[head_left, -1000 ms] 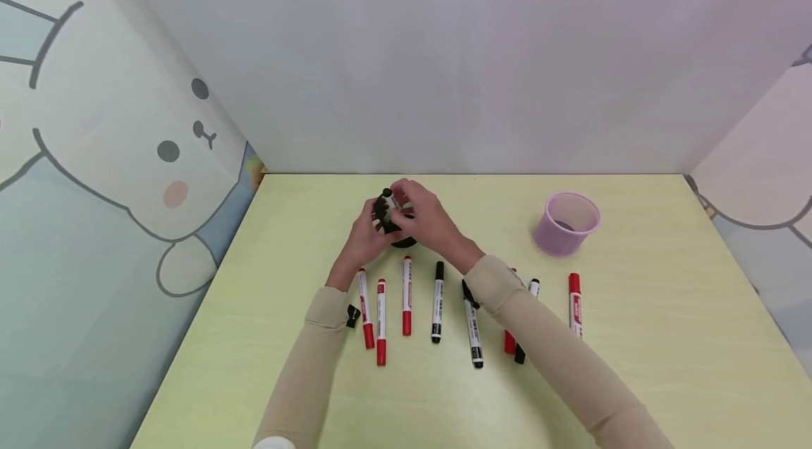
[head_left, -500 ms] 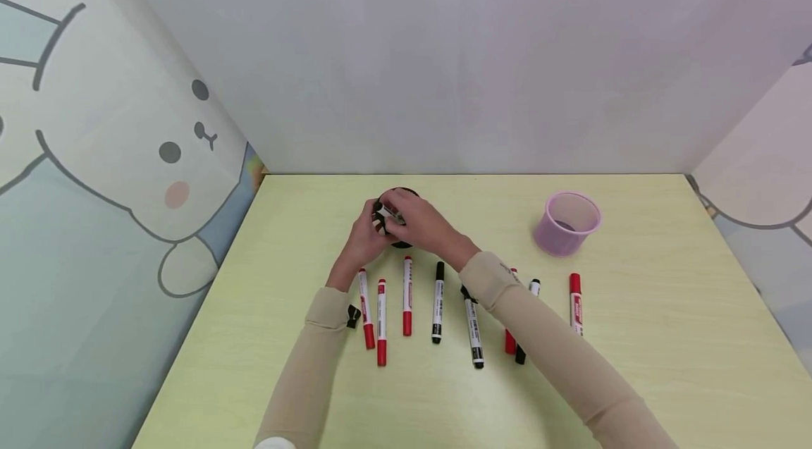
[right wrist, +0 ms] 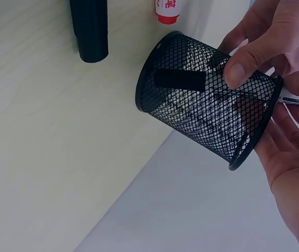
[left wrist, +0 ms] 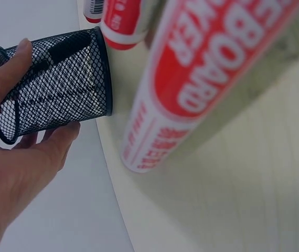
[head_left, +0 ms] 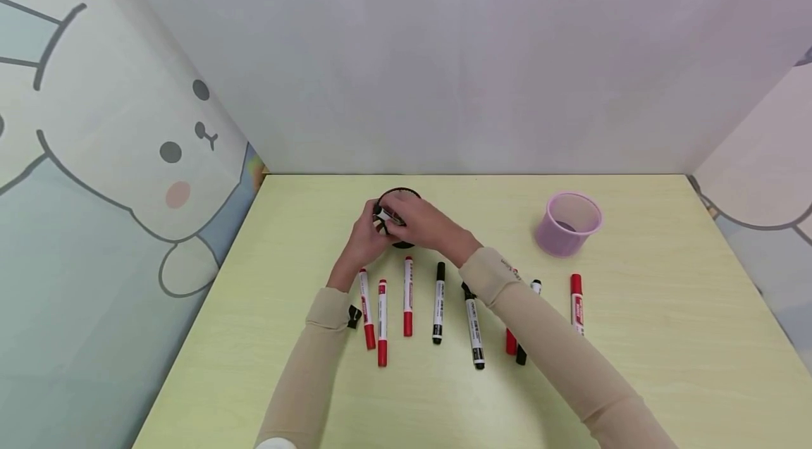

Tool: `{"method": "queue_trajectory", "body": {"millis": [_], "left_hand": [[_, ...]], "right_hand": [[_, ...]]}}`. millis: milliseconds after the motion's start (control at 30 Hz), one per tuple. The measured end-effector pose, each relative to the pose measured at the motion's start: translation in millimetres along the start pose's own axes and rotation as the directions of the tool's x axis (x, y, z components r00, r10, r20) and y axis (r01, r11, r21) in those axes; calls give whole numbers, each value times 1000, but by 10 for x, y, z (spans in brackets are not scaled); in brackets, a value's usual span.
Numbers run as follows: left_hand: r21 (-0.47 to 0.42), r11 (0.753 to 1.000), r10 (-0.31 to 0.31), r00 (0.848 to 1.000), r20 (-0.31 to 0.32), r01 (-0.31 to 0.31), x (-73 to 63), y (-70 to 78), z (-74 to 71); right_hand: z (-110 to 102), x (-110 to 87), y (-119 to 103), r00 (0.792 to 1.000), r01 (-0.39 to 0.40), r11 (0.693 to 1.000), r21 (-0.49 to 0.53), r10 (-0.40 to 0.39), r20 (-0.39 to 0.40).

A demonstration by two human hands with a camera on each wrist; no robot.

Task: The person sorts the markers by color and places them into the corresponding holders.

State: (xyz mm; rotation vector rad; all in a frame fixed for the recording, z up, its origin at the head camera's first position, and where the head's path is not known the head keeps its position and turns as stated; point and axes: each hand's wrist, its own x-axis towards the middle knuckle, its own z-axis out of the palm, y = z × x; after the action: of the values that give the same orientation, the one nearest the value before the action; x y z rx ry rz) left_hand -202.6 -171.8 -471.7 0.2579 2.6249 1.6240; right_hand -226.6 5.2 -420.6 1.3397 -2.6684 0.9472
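Observation:
My left hand (head_left: pixel 366 239) grips a black mesh pen cup (left wrist: pixel 60 84) by its side, thumb and fingers on the mesh near the rim. At the cup's mouth, my right hand (head_left: pixel 421 223) pinches a whiteboard marker (head_left: pixel 384 214) with a white barrel and a black end, lying slantwise across the opening. The right wrist view shows part of this marker (right wrist: pixel 295 100) beyond the rim, between the two hands. Through the mesh a dark marker-like shape (right wrist: pixel 181 80) shows inside the cup. The right fingers hide much of the cup's mouth in the head view.
Red markers (head_left: pixel 382 322) and black markers (head_left: pixel 438 302) lie in a loose row in front of the hands, some partly under the right sleeve. A black binder clip (head_left: pixel 354 316) lies by the left sleeve. A pink cup (head_left: pixel 561 230) stands at the right.
The marker's black end has dropped lower and tilted left at the cup. My right hand has shifted slightly left and down, uncovering the cup's far rim. The left hand stays on the cup.

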Motion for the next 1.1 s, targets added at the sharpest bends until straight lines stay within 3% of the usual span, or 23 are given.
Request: {"method": "queue_trajectory", "body": {"millis": [200, 667, 867, 1100], "left_hand": [[-42, 999, 27, 1000, 5, -26, -5, 4, 2], [-84, 996, 28, 999, 19, -27, 2, -5, 5], [-70, 998, 0, 1000, 21, 1, -1, 4, 9], [-39, 999, -29, 1000, 9, 30, -10, 15, 18]], "right_hand": [[-14, 6, 20, 999, 26, 999, -34, -24, 43], [-61, -62, 29, 994, -60, 998, 14, 59, 95], [-86, -106, 49, 992, -74, 996, 40, 69, 102], [-143, -174, 56, 997, -33, 998, 47, 29, 74]]}}
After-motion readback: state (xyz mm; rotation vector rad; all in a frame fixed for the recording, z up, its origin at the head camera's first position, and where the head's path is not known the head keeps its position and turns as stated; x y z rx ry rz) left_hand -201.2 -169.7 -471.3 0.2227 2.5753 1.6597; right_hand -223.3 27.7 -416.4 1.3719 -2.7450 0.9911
